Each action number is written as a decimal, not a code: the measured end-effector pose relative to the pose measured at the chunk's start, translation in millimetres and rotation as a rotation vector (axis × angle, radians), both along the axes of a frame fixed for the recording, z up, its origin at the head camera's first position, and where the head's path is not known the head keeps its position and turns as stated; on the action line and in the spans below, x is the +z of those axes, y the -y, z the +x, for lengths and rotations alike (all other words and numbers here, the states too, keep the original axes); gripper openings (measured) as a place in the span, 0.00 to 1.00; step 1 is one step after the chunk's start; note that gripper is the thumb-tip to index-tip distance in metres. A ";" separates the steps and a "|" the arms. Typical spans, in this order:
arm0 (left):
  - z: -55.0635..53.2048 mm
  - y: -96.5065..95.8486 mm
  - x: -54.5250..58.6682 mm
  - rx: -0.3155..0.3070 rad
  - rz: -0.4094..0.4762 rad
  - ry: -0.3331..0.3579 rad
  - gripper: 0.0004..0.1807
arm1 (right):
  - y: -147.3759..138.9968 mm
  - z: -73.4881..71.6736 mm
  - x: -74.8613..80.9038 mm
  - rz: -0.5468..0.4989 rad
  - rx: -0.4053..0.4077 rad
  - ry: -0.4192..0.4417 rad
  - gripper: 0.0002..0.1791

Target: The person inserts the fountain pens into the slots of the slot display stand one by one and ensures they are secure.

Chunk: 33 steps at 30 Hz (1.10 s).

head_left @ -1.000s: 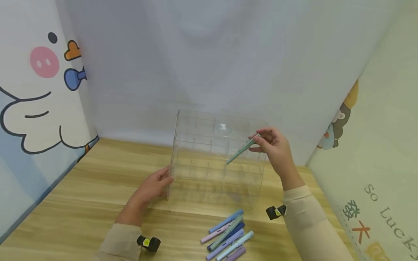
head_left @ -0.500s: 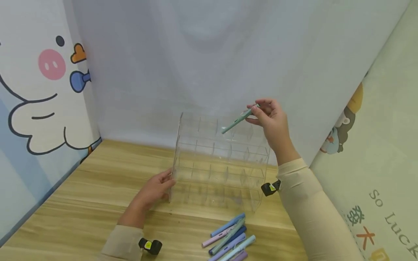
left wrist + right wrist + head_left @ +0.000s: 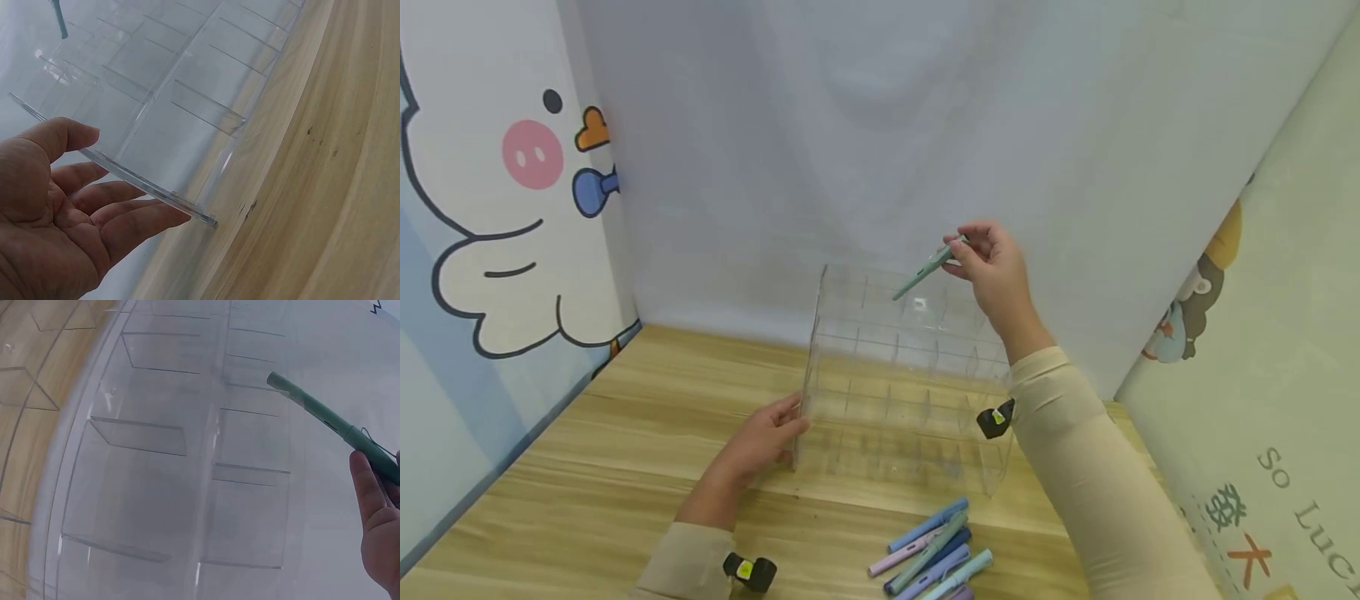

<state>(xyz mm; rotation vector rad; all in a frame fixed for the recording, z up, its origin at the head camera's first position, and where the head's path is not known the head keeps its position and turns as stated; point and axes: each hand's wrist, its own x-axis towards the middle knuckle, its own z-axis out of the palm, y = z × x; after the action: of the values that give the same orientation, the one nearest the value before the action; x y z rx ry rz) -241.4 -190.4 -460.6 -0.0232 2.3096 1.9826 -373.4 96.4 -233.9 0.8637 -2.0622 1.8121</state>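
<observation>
- Green pen (image 3: 928, 267) — pinched in the right hand (image 3: 997, 273), near the top of the clear rack (image 3: 907, 396)
- left hand (image 3: 763, 442) is gripping that rack by its edge
- pen pile (image 3: 931, 552) sits right of the left hand

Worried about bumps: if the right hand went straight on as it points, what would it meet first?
Probably the clear rack, near its top, with the green pen touching first; depth is unclear.

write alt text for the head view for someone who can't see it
A person's right hand holds a green pen near the top of a clear divided rack while the left hand grips its side. Other pens lie piled in front on the wooden table.
</observation>
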 end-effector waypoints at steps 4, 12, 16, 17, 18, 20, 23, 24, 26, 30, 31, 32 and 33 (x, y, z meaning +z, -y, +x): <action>0.5 -1.8 -0.1 0.005 0.001 0.002 0.34 | 3.6 -1.2 -8.7 0.030 0.000 0.055 0.16; 0.0 -1.6 -1.4 -0.003 0.012 0.001 0.34 | 6.3 -3.2 -21.4 0.035 0.016 0.094 0.18; 0.6 -1.8 -0.3 -0.005 0.005 0.004 0.35 | 7.1 -3.6 -26.2 0.041 0.019 0.106 0.18; 0.8 -2.0 0.1 -0.007 0.004 0.005 0.35 | 7.4 -3.5 -27.3 0.043 0.019 0.108 0.18; 0.9 -2.4 0.5 -0.008 0.005 0.006 0.35 | 7.6 -3.4 -28.3 0.047 0.019 0.110 0.18; 1.5 -2.4 1.2 -0.012 0.007 0.006 0.35 | 9.0 -3.1 -30.1 0.053 0.022 0.115 0.19; 2.2 -2.4 2.0 -0.013 0.009 0.005 0.35 | 10.4 -2.5 -32.2 0.061 0.024 0.129 0.18; 2.4 -2.4 2.3 -0.014 0.009 0.005 0.35 | 10.7 -1.9 -32.6 0.061 0.025 0.132 0.18; 2.8 -2.3 2.8 -0.017 0.009 0.004 0.35 | 10.9 -0.8 -33.1 0.063 0.022 0.138 0.17; 3.0 -2.2 3.0 -0.019 0.019 0.008 0.35 | 11.4 0.8 -33.5 0.062 0.020 0.142 0.18; 2.9 -2.2 2.8 -0.020 0.022 0.007 0.35 | 11.5 0.8 -33.6 0.061 0.022 0.142 0.18; 2.9 -2.2 2.8 -0.019 0.026 0.007 0.35 | 11.7 0.8 -33.8 0.058 0.023 0.142 0.18; 2.9 -2.1 2.6 -0.019 0.027 0.006 0.35 | 11.9 0.8 -33.9 0.057 0.024 0.140 0.19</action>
<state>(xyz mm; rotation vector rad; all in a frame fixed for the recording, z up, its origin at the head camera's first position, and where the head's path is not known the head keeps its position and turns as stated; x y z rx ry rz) -238.4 -188.3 -458.0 -0.0056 2.2705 2.0020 -372.6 84.4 -267.8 0.8008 -2.2076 1.8847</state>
